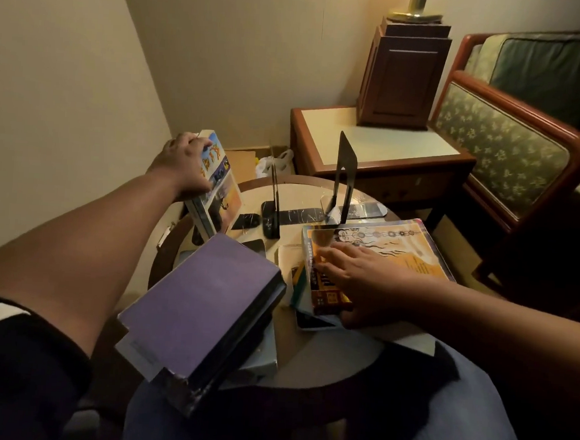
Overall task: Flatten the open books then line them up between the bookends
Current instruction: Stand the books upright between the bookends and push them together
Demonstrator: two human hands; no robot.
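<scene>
You are standing one book up while holding another flat

Your left hand (186,164) is gripping the top of an upright book (222,189) just left of the bookends (345,175). Your right hand (356,276), fingers fairly straight, is pressing on the orange book (416,259) lying in front of the bookends. Lining-up seems under way, so next you are needing to slide the upright book between the bookends, keeping it vertical
</scene>
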